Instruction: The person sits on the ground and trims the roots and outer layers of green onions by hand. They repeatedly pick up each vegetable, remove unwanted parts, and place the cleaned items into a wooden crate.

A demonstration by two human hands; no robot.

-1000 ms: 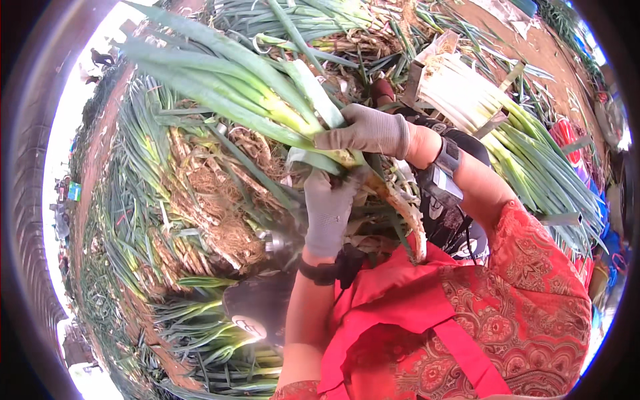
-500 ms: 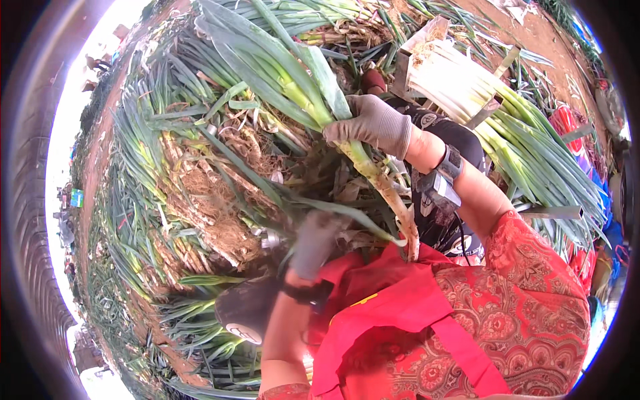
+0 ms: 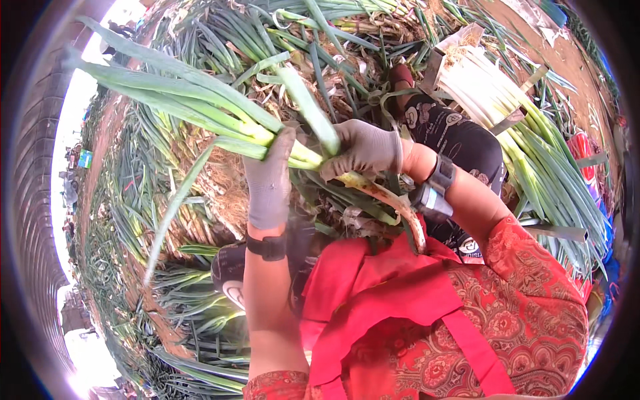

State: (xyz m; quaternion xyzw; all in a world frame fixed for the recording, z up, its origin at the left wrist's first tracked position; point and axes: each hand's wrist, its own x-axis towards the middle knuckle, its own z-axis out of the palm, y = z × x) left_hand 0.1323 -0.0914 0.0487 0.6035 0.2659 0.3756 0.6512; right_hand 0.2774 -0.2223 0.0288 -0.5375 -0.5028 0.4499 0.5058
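A long green onion (image 3: 230,123) lies slantwise across both of my gloved hands, its leaves fanning to the upper left. My left hand (image 3: 270,180) is closed round it where the leaves begin. Further down, my right hand (image 3: 363,150) grips the stalk. A broad separate leaf (image 3: 307,107) runs from the right hand's fingers up and away; whether it is still joined to the stalk I cannot tell. Below that hand, the brownish lower stalk (image 3: 393,200) curves down to the red apron (image 3: 393,293). One thin leaf (image 3: 175,207) droops left of my left hand.
Heaps of untrimmed green onions (image 3: 220,180) with dry roots spread ahead and to the left. On the right, a metal rack (image 3: 433,70) holds a bundle of cleaned, white-stemmed onions (image 3: 490,90). My patterned trouser leg (image 3: 453,137) is between the rack and the heap.
My left hand has risen from near my lap and taken hold of the onion by its leaf base. The onion's leafy end has swung down to the left. A leaf now stands apart from it.
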